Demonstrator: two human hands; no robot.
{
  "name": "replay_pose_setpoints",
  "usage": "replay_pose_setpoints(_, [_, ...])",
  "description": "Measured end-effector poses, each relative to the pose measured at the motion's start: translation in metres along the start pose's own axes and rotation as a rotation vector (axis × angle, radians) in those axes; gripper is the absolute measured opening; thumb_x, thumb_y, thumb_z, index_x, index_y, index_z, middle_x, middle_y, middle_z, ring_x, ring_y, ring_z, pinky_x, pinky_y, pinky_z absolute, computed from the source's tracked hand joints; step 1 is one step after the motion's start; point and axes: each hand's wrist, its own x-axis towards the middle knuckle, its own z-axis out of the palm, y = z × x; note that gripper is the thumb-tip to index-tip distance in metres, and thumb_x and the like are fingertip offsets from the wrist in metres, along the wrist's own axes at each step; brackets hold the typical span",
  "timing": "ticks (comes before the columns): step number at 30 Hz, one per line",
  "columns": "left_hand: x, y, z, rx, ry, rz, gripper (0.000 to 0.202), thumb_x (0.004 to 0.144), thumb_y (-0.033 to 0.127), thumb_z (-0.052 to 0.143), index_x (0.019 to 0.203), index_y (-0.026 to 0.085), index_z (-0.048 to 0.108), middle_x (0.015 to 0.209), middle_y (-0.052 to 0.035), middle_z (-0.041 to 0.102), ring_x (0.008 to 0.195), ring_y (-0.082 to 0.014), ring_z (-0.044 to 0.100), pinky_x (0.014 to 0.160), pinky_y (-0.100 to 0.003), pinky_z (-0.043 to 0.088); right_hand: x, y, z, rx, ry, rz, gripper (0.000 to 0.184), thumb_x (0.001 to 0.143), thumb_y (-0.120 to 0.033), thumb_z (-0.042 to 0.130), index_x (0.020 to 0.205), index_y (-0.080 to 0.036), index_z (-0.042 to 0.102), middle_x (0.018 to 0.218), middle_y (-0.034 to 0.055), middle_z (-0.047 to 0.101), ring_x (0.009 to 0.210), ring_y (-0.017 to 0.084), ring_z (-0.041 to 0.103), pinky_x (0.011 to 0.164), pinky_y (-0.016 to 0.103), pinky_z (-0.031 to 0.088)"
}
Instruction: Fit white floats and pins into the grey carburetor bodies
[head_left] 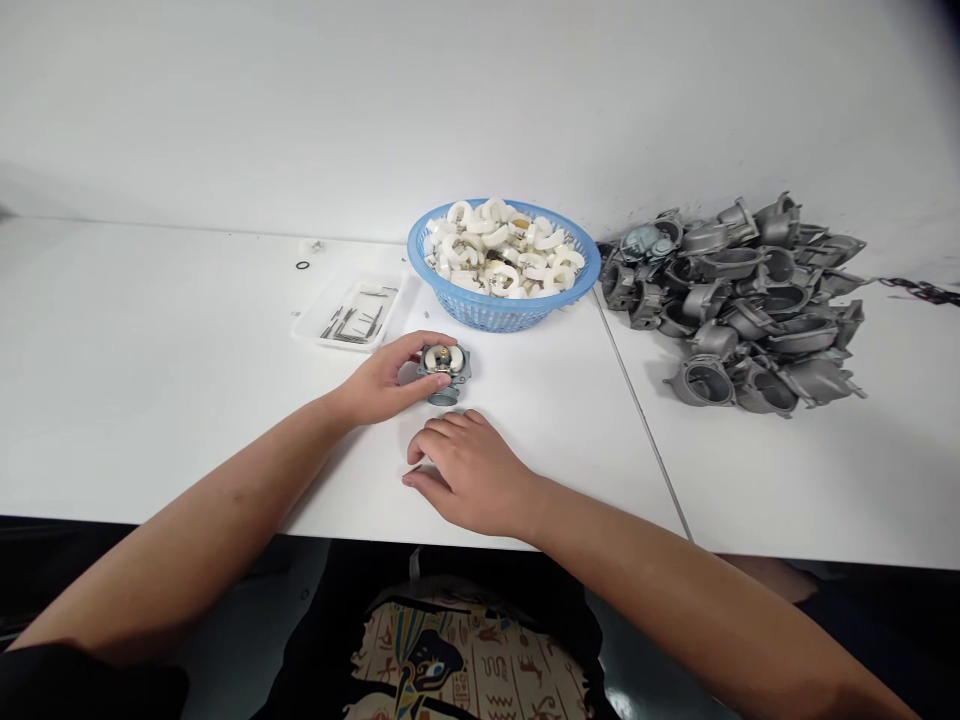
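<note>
**Fingers [420, 347] closed round a small metal body at table centre**

Fingers of the left hand [382, 385] curled over the top edge of a small grey carburettor body [446, 370], thumb on its near side, pinching it from nine o'clock. Right hand [469, 470] palm down at six o'clock of that part, close but not touching it, fingers pressed together and bent, tips on the tabletop.

Beneath everything, a white table [150, 380], with a seam running from about twelve to five o'clock just right of the hands. Across that seam, at two to three o'clock of the carburettor body, a loose heap of grey metal castings [739, 310], well apart from both hands. At twelve to one o'clock, near the part, a round blue basket [499, 312] piled with white curved pieces [495, 250]. At ten o'clock, just beside the basket, a shallow white tray [311, 335] holding thin dark pins [356, 322]. Carburettor body itself resting on the tabletop, a brass-coloured spot showing on its upper face. Further out at ten o'clock, beyond the tray, a tiny black ring [302, 265] lying alone.
</note>
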Motion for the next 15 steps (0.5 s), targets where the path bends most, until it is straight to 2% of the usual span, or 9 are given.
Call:
replay_pose_setpoints(3, [0.0,0.0,0.002,-0.02,-0.004,-0.024,0.045,0.093,0.043,0.063,0.131,0.022,0.057,0.126,-0.0091,0.063,0.111,-0.0233,0.06,0.099,-0.039,0.053,0.001,-0.003,0.002,0.079,0.028,0.059,0.008,0.088,-0.026,0.07,0.091,-0.019,0.067,0.096,0.0003,0.07,0.095,0.019,0.058,0.089,0.035,0.032])
replay_pose_setpoints(8, [0.001,0.0,0.004,-0.111,-0.023,-0.09,0.047,0.092,0.045,0.063,0.132,0.021,0.055,0.119,-0.0092,0.064,0.098,-0.0203,0.064,0.088,-0.038,0.06,0.004,-0.006,0.001,0.108,0.019,0.1,0.005,0.087,-0.02,0.068,0.082,-0.02,0.069,0.088,-0.0019,0.069,0.091,0.017,0.058,0.086,0.035,0.031])
replay_pose_setpoints(15, [-0.001,0.001,0.003,-0.106,-0.043,-0.08,0.045,0.094,0.043,0.061,0.133,0.022,0.054,0.121,-0.0088,0.063,0.105,-0.0219,0.063,0.093,-0.041,0.059,0.009,-0.024,0.004,-0.154,-0.134,0.109,0.01,0.088,-0.011,0.058,0.089,-0.016,0.067,0.098,0.007,0.067,0.093,0.023,0.054,0.083,0.038,0.033])
